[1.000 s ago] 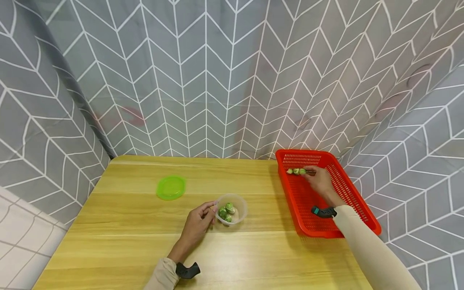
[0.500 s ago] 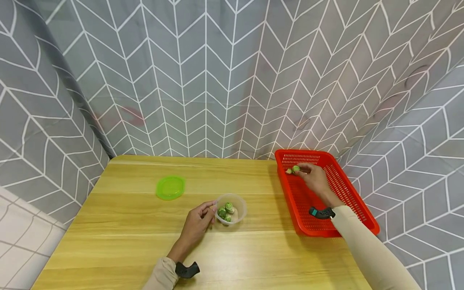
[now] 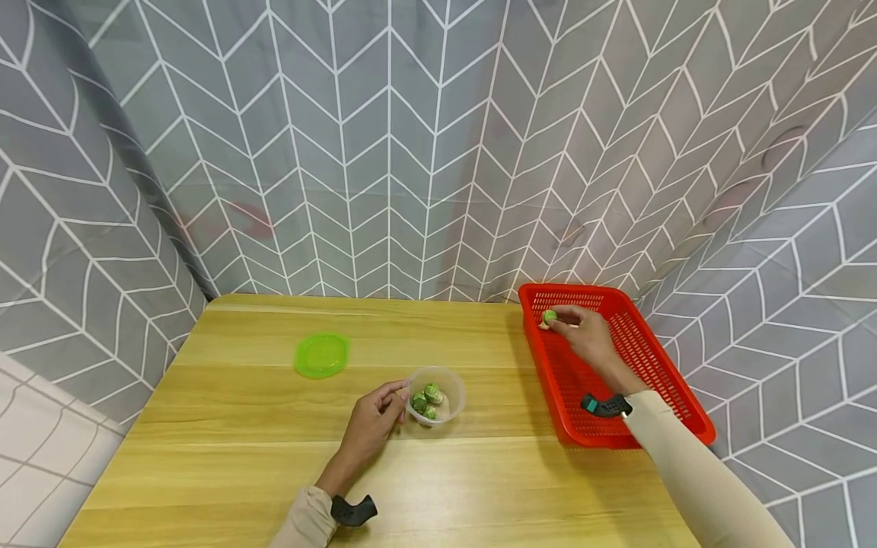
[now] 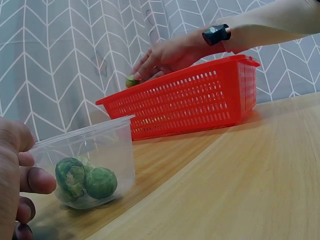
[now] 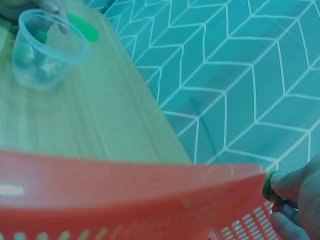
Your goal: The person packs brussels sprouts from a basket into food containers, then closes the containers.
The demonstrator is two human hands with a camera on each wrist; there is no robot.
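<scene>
My right hand [image 3: 591, 341] pinches a green Brussels sprout [image 3: 550, 316] between thumb and fingertips, inside the back left of the red basket [image 3: 558, 396]. Another, paler sprout [image 3: 543, 326] shows partly behind and below it. In the left wrist view the held sprout [image 4: 131, 81] shows above the basket's rim. My left hand [image 3: 373, 418] holds the rim of a clear plastic tub [image 3: 455, 396], thumb and fingers at its left side. Several Brussels sprouts [image 3: 432, 393] lie on the tub's bottom. The tub stands on the table, left of the basket.
A round green lid [image 3: 322, 355] lies on the wooden table [image 3: 226, 426], behind and left of the tub. The basket's raised walls surround my right hand. A grey patterned curtain [image 3: 384, 152] hangs along the table's back edge.
My right hand has lifted a sprout from the short row in the basket and shifted slightly left with it. My left hand and the tub have stayed in place.
</scene>
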